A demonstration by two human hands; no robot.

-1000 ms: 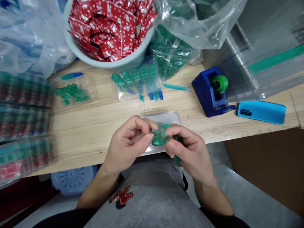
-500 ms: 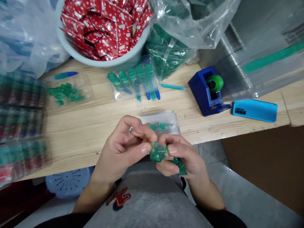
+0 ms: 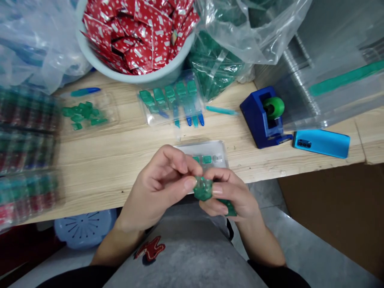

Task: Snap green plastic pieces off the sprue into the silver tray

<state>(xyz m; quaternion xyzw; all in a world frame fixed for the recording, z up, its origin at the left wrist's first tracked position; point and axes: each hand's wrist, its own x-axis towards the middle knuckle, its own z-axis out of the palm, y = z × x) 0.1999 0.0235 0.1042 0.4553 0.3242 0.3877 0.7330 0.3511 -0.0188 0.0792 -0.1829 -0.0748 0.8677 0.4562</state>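
Note:
Between my two hands is a small translucent green plastic piece (image 3: 203, 189), pinched at its left side by the thumb and fingers of my left hand (image 3: 163, 188). My right hand (image 3: 235, 196) grips the same piece from the right with thumb and forefinger. Another green piece (image 3: 230, 207) pokes out from under the curled fingers of that hand. Just beyond the hands lies a clear plastic tray (image 3: 220, 154) with green blocks in it, partly hidden by my left fingers.
Behind stand a tub (image 3: 135, 79) of red packets, a green-filled plastic bag (image 3: 210, 68), and a blister pack (image 3: 168, 106) with green caps. Loose green pieces (image 3: 82, 113) lie left, near stacked packs (image 3: 28, 150). A blue tape dispenser (image 3: 258, 120) and phone (image 3: 321, 143) sit right.
The green piece has turned slightly and moved a little to the right with both hands still on it. The whole view has shifted slightly.

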